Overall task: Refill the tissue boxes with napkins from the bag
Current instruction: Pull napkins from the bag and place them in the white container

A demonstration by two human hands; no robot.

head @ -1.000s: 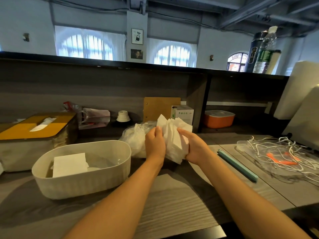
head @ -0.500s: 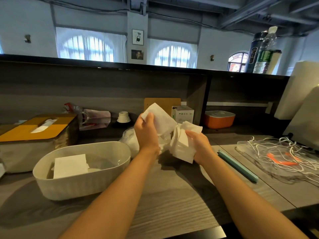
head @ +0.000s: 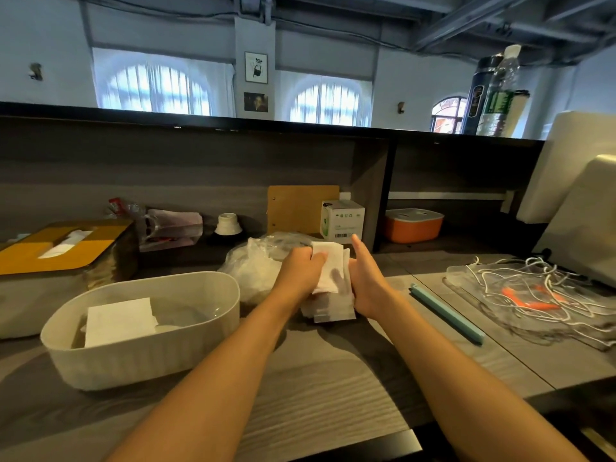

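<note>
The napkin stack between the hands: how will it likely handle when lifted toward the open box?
The napkin stack looks soft and floppy: its sheets sit uneven and splayed. It is probably very light. Loose sheets may slip out unless both the left hand and right hand squeeze it.

You see a teal stick (head: 446, 314) right on the desk (head: 333, 388), tangled white cables (head: 540, 288) beyond it, orange tub (head: 413, 225) in the shelf recess, small white carton (head: 342, 216) before a brown board (head: 300, 208), two bottles (head: 493, 91) on the ledge.
</note>
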